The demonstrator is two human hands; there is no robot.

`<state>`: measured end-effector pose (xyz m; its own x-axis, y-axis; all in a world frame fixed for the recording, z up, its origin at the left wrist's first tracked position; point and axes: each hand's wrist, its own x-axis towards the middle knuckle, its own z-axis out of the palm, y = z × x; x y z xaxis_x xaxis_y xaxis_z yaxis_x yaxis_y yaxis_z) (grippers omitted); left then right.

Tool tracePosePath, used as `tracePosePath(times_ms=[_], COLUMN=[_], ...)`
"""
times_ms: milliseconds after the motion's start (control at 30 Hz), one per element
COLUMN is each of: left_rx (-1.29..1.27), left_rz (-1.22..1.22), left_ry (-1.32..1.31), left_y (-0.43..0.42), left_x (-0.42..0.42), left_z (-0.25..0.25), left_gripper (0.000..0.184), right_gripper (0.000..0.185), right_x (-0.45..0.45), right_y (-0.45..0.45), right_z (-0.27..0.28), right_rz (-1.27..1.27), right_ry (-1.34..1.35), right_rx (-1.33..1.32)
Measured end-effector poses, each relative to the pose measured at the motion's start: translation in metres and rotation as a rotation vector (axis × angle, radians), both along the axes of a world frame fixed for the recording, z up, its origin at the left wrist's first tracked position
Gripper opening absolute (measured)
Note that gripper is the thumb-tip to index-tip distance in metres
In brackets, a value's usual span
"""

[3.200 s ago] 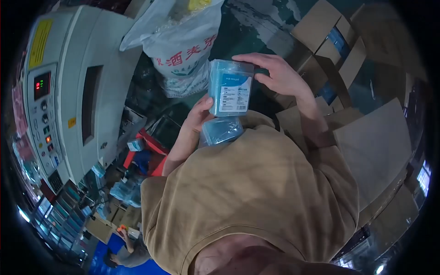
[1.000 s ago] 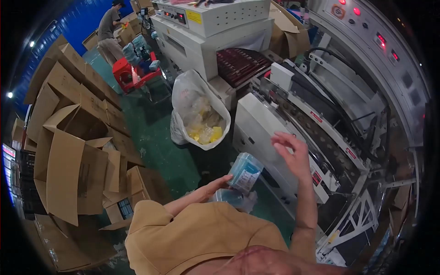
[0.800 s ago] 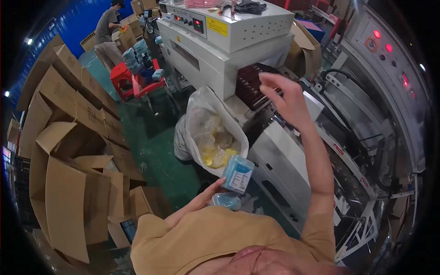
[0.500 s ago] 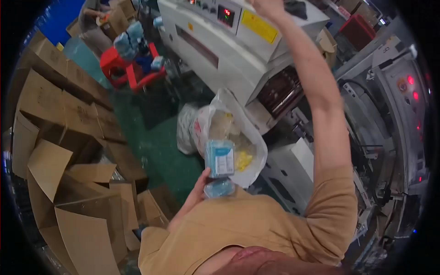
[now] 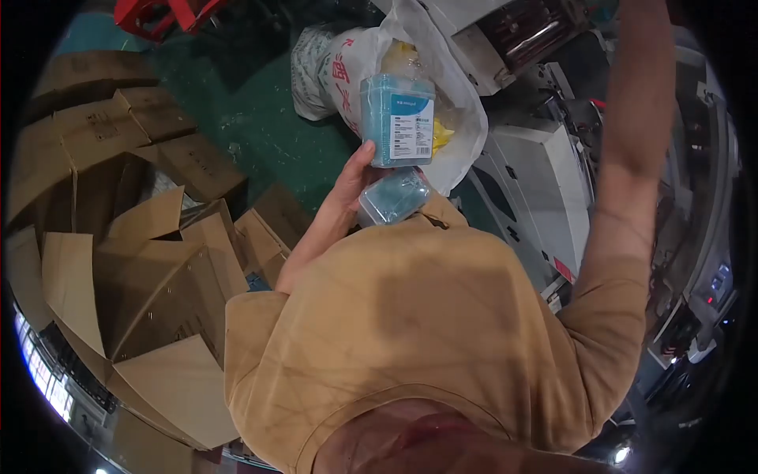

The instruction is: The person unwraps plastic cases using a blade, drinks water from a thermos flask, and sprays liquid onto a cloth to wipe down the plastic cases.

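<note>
Tan cloth covers the torso of the wearer, whose shirt (image 5: 395, 332) fills the lower middle of the view. Just beyond its upper edge, a smaller clear box (image 5: 395, 197) with a blue tint is seen tilted, its wrap catching the light. Next to it, the left hand (image 5: 351, 180) is closed on the left side of a labelled box (image 5: 397, 122), with the thumb laid near its lower left corner. Blue-green contents are seen through the clear plastic, and a white and blue label is carried on the side that is turned up. The two hands are apart: the right arm (image 5: 632, 118) is stretched past the top edge of the view, its hand is out of sight, and whether anything is held there cannot be told.

Behind the labelled box stands an open white sack (image 5: 466, 110), marked with red characters and holding yellow pieces (image 5: 442, 136). Opened brown cartons (image 5: 158, 300) are crowded at the left, on the green floor (image 5: 260, 130). White machinery (image 5: 541, 178) is seen at the right, and a red frame (image 5: 166, 16) is cut off by the top left edge.
</note>
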<state>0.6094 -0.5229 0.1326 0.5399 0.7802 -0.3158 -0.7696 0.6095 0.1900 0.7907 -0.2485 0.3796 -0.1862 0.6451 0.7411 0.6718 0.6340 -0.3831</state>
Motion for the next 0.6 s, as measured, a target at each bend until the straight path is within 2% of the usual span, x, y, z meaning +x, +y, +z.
tracePosePath(times_ms=[100,133,167,233,300,367,433,567,600], left_rx=[0.130,0.139,0.137,0.271,0.251,0.300,0.347,0.485,0.501], left_rz=[-0.054,-0.108,-0.132,-0.229,-0.315,-0.445,-0.564,-0.740,-0.783], left_ry=[0.110,0.037,0.035,0.144,0.202,0.333,0.348,0.442,0.439], left_y=[0.010,0.017,0.022,0.027,0.027,0.027,0.023,-0.003,-0.012], left_x=[0.005,0.006,0.008,0.018,0.031,0.050,0.071,0.115,0.127], left_z=[0.020,0.018,0.016,0.016,0.026,0.034,0.037,0.046,0.048], left_gripper=[0.072,0.074,0.074,0.073,0.077,0.081,0.082,0.083,0.083], right_gripper=[0.022,0.022,0.029,0.042,0.036,0.038,0.032,0.024,0.031], right_x=[0.036,0.048,0.059,0.079,0.088,0.090,0.091,0.093,0.096], right_y=[-0.086,-0.120,-0.158,-0.223,-0.280,-0.328,-0.359,-0.409,-0.427], right_z=[-0.029,-0.050,-0.077,-0.114,-0.129,-0.137,-0.140,-0.124,-0.128], right_rz=[0.068,0.060,0.138,0.015,0.167,0.126,0.121,-0.027,0.014], right_ry=[0.344,0.473,0.727,0.982,1.416,1.590,1.492,1.637,1.652], right_rx=[-0.341,-0.495,-0.680,-0.997,-1.073,-1.104,-1.108,-1.154,-1.090])
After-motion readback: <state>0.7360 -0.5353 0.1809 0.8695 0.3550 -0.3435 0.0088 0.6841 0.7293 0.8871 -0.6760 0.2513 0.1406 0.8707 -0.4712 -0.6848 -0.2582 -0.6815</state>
